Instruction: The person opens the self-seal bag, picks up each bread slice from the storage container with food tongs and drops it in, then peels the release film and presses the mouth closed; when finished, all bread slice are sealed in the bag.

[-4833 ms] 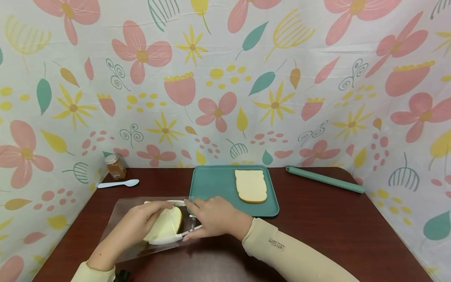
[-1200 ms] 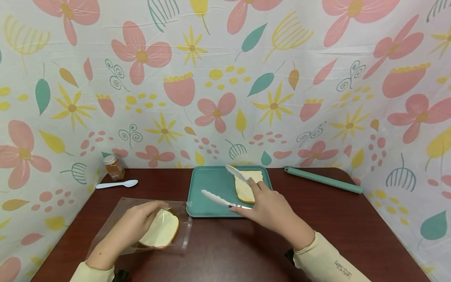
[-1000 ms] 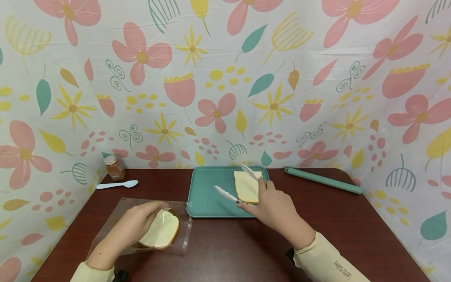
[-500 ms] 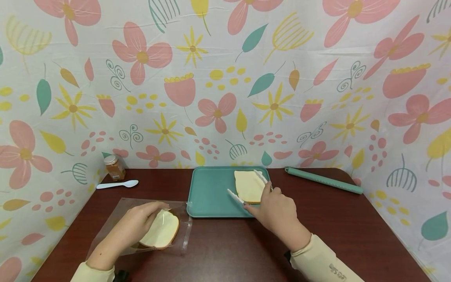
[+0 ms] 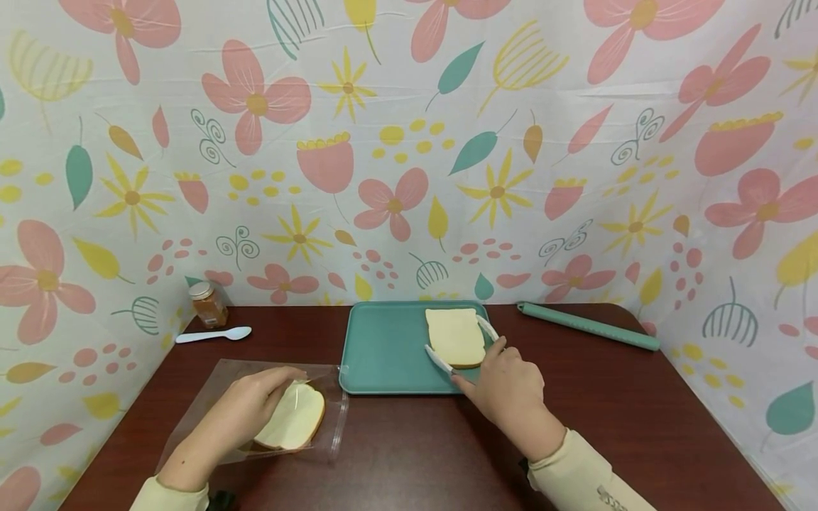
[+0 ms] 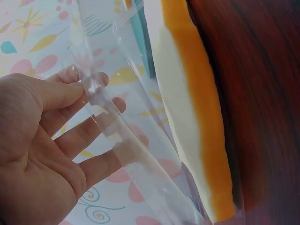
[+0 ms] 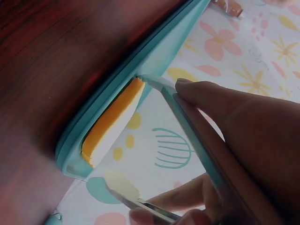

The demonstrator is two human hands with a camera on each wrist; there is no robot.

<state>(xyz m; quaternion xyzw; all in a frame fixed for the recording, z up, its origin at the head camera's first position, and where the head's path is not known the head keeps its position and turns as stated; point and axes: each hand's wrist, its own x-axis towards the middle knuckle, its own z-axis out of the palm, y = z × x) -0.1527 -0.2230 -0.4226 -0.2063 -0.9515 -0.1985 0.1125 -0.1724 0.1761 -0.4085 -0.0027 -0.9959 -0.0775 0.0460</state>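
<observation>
My left hand (image 5: 246,401) pinches the top film of a clear zip bag (image 5: 336,419) on the table. Inside the bag lies a slice of bread (image 5: 297,419); the left wrist view shows its brown crust (image 6: 201,103) and the lifted film between thumb and fingers. My right hand (image 5: 511,390) grips tongs (image 5: 439,359) with pale tips, arms spread apart. The tips stand at either side of another bread slice (image 5: 455,337), which lies on the right part of a teal tray (image 5: 383,348). In the right wrist view, one tip (image 7: 154,82) is close to the slice's end; contact is unclear.
A jar (image 5: 207,305) with a lid stands at the back left, with a pale blue spoon (image 5: 217,335) in front. Right of the tray lies a long green stick-like bar (image 5: 588,326). A floral cloth (image 5: 396,142) hangs behind the dark wooden table (image 5: 409,454).
The right hand took the tongs from the bag over to the tray, leaving the bread slice in the bag. Lately the tongs moved right, around the tray's slice. The left hand stays at the bag.
</observation>
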